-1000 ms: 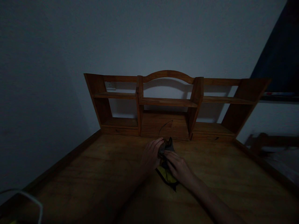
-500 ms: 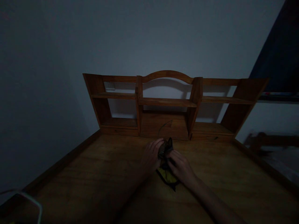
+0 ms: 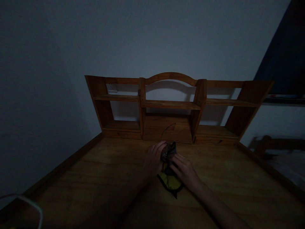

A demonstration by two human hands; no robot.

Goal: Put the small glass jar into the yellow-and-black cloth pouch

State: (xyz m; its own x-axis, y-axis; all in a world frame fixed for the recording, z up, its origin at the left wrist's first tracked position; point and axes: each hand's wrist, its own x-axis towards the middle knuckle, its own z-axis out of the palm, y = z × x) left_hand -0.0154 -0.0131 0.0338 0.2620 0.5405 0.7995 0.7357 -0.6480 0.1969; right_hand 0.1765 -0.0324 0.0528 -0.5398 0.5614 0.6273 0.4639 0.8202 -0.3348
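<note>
Both hands are on a small, soft yellow-and-black cloth item, pouch-like with black edging, on the wooden desk. My left hand is closed around its left side, against a dark brown, shiny lump whose kind I cannot make out in the low light. On the other side, my right hand pinches the dark cloth, fingertips bent inward. A dark flap stands up between the hands. The yellow part lies spread toward me, a black tip at its near end. Fingers hide much of the middle.
A wooden shelf unit stands along the back of the desk, against the wall. Raised wooden edges run down both sides. A pale cable curves in at the lower left. A wall socket shows behind the left shelf.
The yellow cloth has shifted slightly nearer and spread, showing more of itself. The dark flap has turned a little, and the shiny lump shows more. Both hands keep nearly the same place.
</note>
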